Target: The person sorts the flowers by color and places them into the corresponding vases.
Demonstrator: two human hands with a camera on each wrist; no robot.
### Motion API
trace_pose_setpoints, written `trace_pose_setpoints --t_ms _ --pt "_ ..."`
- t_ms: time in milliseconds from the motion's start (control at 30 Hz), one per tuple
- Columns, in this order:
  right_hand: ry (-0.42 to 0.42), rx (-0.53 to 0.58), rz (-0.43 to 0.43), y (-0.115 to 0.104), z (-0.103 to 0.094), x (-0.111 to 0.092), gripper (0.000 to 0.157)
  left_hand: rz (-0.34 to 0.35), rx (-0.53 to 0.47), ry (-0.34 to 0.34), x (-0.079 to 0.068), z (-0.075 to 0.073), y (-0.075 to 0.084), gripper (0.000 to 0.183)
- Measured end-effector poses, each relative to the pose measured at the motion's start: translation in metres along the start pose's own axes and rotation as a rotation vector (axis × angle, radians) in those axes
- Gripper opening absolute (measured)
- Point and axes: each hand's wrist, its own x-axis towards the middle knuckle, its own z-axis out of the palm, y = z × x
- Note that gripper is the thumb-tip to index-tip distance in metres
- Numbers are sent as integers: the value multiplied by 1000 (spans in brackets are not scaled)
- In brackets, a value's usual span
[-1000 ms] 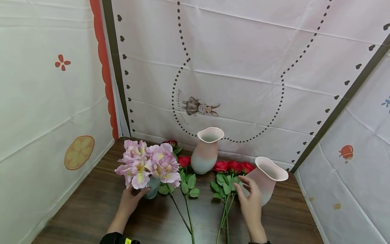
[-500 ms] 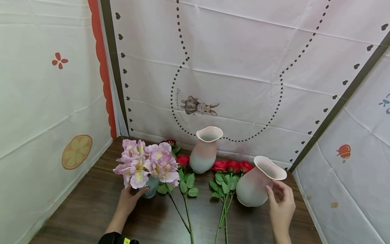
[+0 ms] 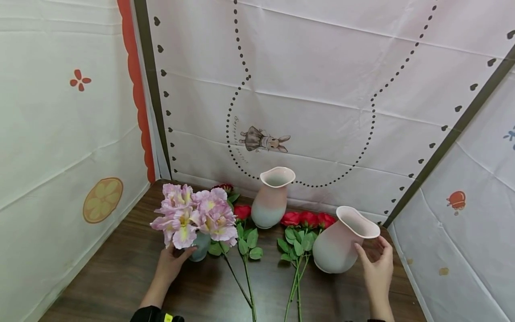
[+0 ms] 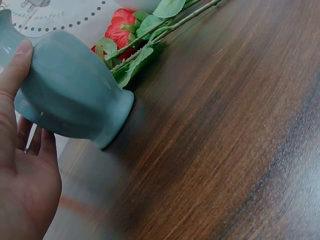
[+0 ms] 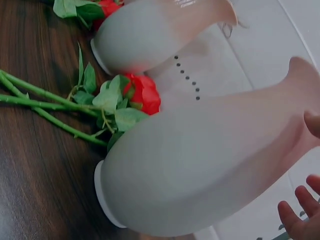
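Observation:
My left hand (image 3: 170, 266) grips a small teal vase (image 4: 75, 82), thumb on its near side and fingers round the far side. Pink-purple artificial flowers with yellow centres (image 3: 215, 214) stand over that vase and hide its top in the head view. At the right, a pink-to-grey vase (image 3: 334, 252) with a wavy rim stands on the table. My right hand (image 3: 377, 268) is beside its neck. The thumb overlaps the neck in the right wrist view, while the other fingers are spread apart from the vase wall.
Another pink-to-grey vase (image 3: 270, 203) stands at the back middle. Several red roses (image 3: 309, 219) with leafy stems lie between the vases, their stems pointing at the front of the brown wooden table (image 3: 326, 299). White printed cloth (image 3: 314, 112) walls the table in.
My right hand has moved right, from over the rose leaves and the front of the right vase to the far side of its neck. The left hand keeps its hold.

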Motion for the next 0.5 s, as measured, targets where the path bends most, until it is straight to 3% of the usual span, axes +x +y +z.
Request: trace_pose_setpoints --t_ms 200,333,500 --pt "-155 37 75 14 2 8 66 -15 27 -33 0 1 1 51" --pt "-236 91 91 24 5 12 55 -18 14 -43 0 1 2 54" --pt "-253 162 69 32 12 14 43 -1 -26 -18 0 -1 1 52"
